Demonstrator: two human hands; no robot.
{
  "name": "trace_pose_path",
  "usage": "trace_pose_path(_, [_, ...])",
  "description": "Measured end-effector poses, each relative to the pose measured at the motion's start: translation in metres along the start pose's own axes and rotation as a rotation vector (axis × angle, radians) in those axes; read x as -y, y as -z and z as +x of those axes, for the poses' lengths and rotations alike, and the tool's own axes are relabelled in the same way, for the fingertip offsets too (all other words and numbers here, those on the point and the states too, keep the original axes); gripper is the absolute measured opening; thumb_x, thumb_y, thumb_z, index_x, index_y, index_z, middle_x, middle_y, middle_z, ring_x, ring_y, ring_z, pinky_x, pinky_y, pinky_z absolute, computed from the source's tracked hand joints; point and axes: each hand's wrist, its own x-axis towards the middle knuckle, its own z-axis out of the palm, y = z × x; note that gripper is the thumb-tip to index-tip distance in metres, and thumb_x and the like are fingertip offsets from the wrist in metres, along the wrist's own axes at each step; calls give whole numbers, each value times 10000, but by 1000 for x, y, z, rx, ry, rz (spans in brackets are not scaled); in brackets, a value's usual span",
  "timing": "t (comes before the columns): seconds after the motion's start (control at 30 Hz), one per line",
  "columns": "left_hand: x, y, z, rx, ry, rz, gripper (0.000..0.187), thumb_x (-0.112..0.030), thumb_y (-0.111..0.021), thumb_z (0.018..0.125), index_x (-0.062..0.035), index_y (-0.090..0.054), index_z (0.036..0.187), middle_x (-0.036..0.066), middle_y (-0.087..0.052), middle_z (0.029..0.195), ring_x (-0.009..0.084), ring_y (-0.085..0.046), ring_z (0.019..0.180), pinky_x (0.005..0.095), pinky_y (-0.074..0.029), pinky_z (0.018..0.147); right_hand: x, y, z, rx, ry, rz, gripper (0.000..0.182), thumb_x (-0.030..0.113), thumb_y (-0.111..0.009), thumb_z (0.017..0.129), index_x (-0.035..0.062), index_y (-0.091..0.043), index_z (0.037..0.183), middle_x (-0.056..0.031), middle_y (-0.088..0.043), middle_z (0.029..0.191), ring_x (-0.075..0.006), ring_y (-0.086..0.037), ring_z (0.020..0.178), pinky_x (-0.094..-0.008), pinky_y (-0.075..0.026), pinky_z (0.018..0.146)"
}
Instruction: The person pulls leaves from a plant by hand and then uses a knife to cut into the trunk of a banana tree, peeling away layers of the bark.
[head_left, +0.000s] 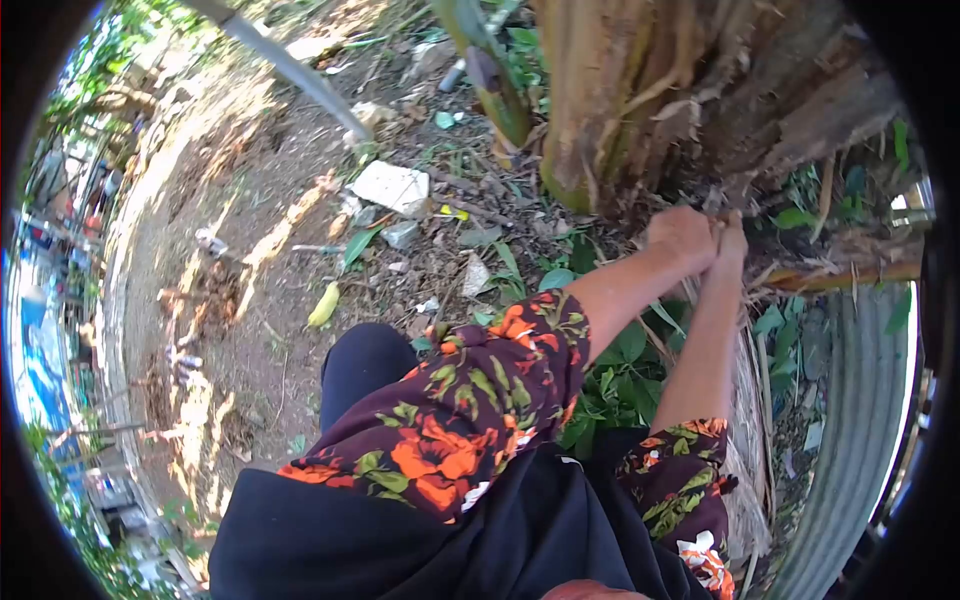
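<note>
My left hand is closed in a fist low at the base of a thick banana plant trunk, whose outer sheaths are brown and peeling. Pressed close beside it is my right hand, its fingers also curled. Both are against ragged dry fibres at the foot of the trunk. What lies inside the fingers is hidden by the hands themselves. A long dry leaf strip runs down beside my right forearm.
A fallen stem lies right of the hands, above a corrugated metal sheet. Green weeds grow between the forearms. A white block, a yellow piece and litter lie on the soil. A pole slants at upper left.
</note>
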Motion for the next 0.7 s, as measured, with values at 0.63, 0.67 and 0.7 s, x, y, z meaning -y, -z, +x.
trace_pose_path(0.63, [-2, -37, 8, 15, 142, 140, 614, -439, -262, 855, 59, -617, 799, 300, -565, 847, 418, -547, 863, 454, -419, 801, -8, 4, -10, -60, 21, -135, 387, 307, -442, 862, -50, -532, 743, -127, -539, 621, -210, -517, 538, -361, -408, 521])
trace_pose_path(0.67, [-4, -34, 19, 20, 117, 151, 614, -439, -262, 855, 59, -617, 799, 300, -565, 847, 418, -547, 863, 454, -419, 801, -7, 0, 1, -30, 38, -87, 380, 304, -449, 860, -51, -533, 755, -128, -542, 623, -212, -515, 531, -365, -410, 521])
trace_pose_path(0.7, [-3, -32, 28, 15, 118, 197, 604, -439, -269, 855, 53, -618, 809, 293, -568, 854, 416, -547, 869, 452, -421, 799, -10, -3, 9, 2, 43, -42, 372, 300, -455, 858, -52, -534, 766, -129, -546, 624, -213, -514, 524, -370, -411, 521])
